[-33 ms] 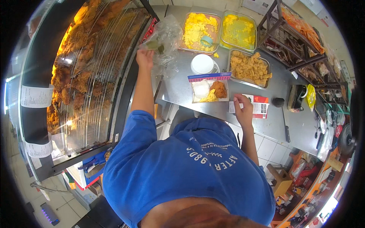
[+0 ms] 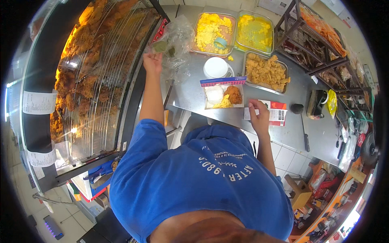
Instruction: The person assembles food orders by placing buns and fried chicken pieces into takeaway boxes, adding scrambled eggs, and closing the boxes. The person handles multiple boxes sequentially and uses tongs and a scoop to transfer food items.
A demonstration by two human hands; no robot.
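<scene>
At the left end of the counter, my left hand [image 2: 153,62] pinches a small flat dark-green packet [image 2: 159,46]. The packet lies against a crumpled clear plastic bag [image 2: 178,44], where another green piece shows. My right hand [image 2: 259,115] hovers over or rests on a red-and-white printed carton [image 2: 277,113]; its fingers are loosely bent and apart, with nothing visible in them. Between my hands stands an open food box [image 2: 207,106] with a blue-and-pink flap. Inside are a mound of white rice [image 2: 214,94], scrambled egg [image 2: 223,103] and a fried chicken piece [image 2: 233,95].
Behind the box are a white lidded tub [image 2: 216,67], two trays of egg [image 2: 234,34] [image 2: 255,14] and a tray of fried pieces [image 2: 288,77]. A heated display cabinet [image 2: 137,81] borders the left. At right are a knife [image 2: 306,142] and a dark rack [image 2: 312,44].
My left hand has shifted slightly left and up, carrying the green packet with it and tilting it away from the bag's other green piece. My right hand has barely moved.
</scene>
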